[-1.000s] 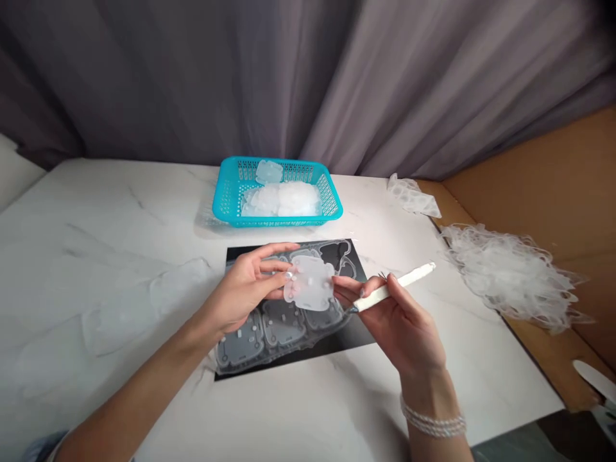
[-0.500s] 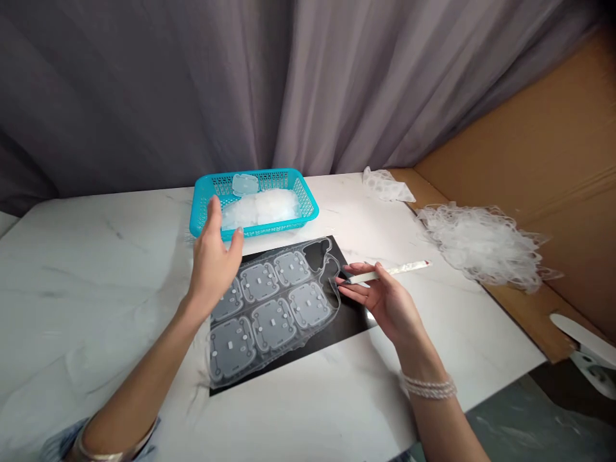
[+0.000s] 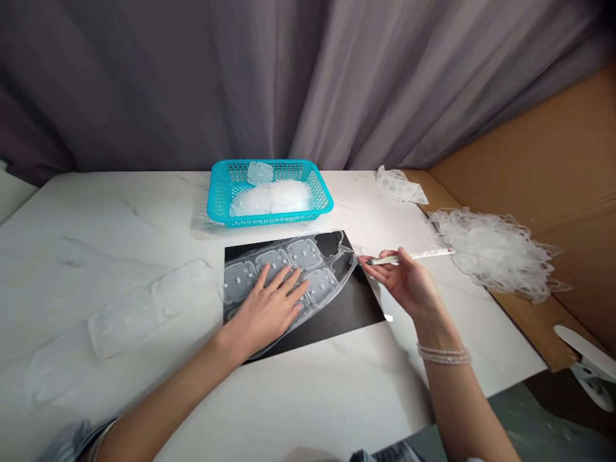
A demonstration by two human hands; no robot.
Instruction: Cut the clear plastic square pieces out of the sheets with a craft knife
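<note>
My left hand [image 3: 269, 311] lies flat, fingers spread, on a translucent moulded sheet [image 3: 304, 255] of rounded rectangular pieces with small raised bumps. The sheet rests on a black mat [image 3: 332, 317], and part of it is hidden under my palm. In my right hand [image 3: 409, 280] is a slim white pen-like tool [image 3: 428, 253] with a dark tip pointing left. The fingertips of that hand are closed at the sheet's clear right edge strip, which is drawn out towards them. One cell at the sheet's upper right is an opening showing black.
Behind the mat stands a blue basket [image 3: 269, 221] holding stacked translucent pieces [image 3: 289, 196]. A heap of clear trimmings [image 3: 500, 253] lies at right, near a cardboard wall [image 3: 543, 147]. More translucent sheets [image 3: 144, 308] lie at left; a crumpled piece [image 3: 401, 186] sits back right.
My left hand has come down from above the sheet onto it. My right fingertips have closed at the sheet's edge strip, which is now pulled tauter. The view has shifted slightly.
</note>
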